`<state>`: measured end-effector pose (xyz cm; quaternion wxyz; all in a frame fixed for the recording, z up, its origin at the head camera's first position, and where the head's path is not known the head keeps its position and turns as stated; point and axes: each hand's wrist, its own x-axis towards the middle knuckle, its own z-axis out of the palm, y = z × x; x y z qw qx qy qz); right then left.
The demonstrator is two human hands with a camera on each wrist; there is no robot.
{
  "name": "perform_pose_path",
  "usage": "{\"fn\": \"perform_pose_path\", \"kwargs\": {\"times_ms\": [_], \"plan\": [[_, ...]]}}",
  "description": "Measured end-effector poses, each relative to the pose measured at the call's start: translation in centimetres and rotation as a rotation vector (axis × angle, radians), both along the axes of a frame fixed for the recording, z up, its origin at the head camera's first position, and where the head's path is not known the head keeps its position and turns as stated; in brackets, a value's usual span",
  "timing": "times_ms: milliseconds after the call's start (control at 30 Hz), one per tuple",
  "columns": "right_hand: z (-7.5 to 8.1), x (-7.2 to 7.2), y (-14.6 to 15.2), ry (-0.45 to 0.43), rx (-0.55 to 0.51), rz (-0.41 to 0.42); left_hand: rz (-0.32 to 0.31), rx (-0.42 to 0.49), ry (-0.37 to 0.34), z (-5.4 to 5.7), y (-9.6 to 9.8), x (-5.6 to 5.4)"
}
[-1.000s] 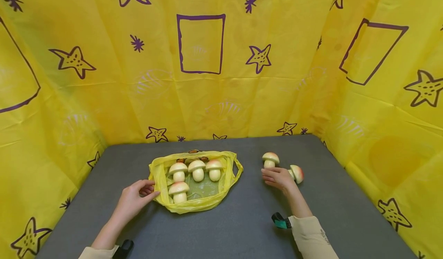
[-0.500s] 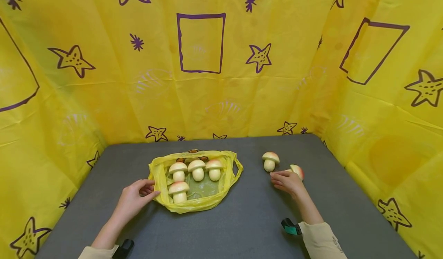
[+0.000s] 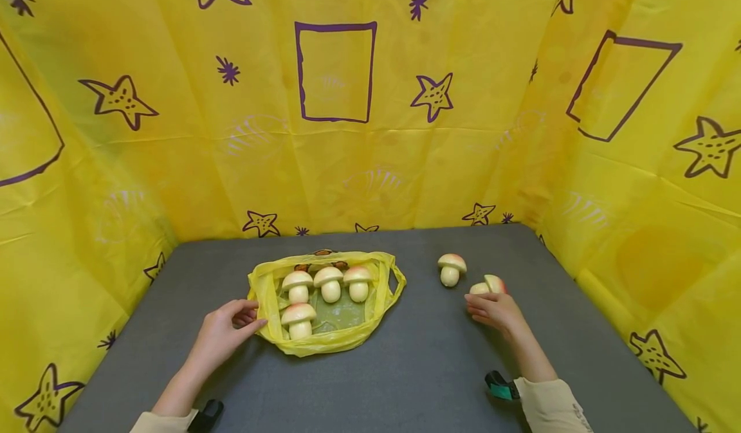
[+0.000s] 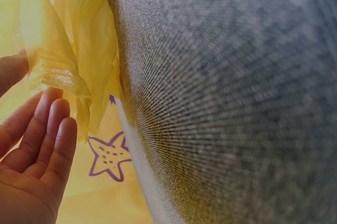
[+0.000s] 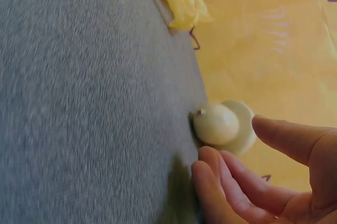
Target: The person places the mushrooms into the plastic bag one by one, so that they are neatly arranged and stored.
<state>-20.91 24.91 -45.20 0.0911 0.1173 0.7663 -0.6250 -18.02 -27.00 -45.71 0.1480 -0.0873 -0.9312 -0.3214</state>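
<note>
In the head view my left hand (image 3: pixel 227 331) pinches the left edge of a yellow plastic bag (image 3: pixel 332 343), its thumb and fingers on either side of the film. Several toy mushrooms (image 3: pixel 299 322) with cream stems and reddish caps lie inside the spread bag. My right hand (image 3: pixel 498 312) is just in front of a mushroom (image 3: pixel 494 284) on the right and partly hides it; touching cannot be told. Another mushroom (image 3: pixel 450 271) lies to its left. In the right wrist view, thumb and fingers stand apart with a mushroom (image 5: pixel 217 124) beyond them, stem end facing me.
Everything rests on a dark grey table (image 3: pixel 399 381). Yellow cloth (image 3: pixel 336 163) with purple drawings stands behind it and along both sides. A black band with a teal part (image 3: pixel 502 388) is at my right wrist.
My right hand has moved right and slightly towards me, from the left loose mushroom to the right one. The left hand and the bag have stayed put.
</note>
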Motion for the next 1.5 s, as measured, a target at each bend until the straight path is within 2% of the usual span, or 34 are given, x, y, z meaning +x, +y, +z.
{"fn": "perform_pose_path", "kwargs": {"times_ms": [300, 467, 1000, 1500], "plan": [[0.2, 0.5, 1.3, -0.017, 0.008, 0.038, 0.003, -0.002, -0.008, 0.0, -0.1, 0.0], [0.3, 0.4, 2.1, -0.031, 0.040, 0.031, 0.002, 0.002, -0.011, 0.0, -0.1, 0.0], [-0.1, -1.0, 2.9, -0.057, 0.070, -0.006, 0.008, 0.008, -0.008, 0.1, -0.1, 0.2], [-0.2, -2.4, 2.3, -0.059, 0.068, -0.096, 0.010, 0.002, -0.002, 0.2, -0.2, 0.3]]}}
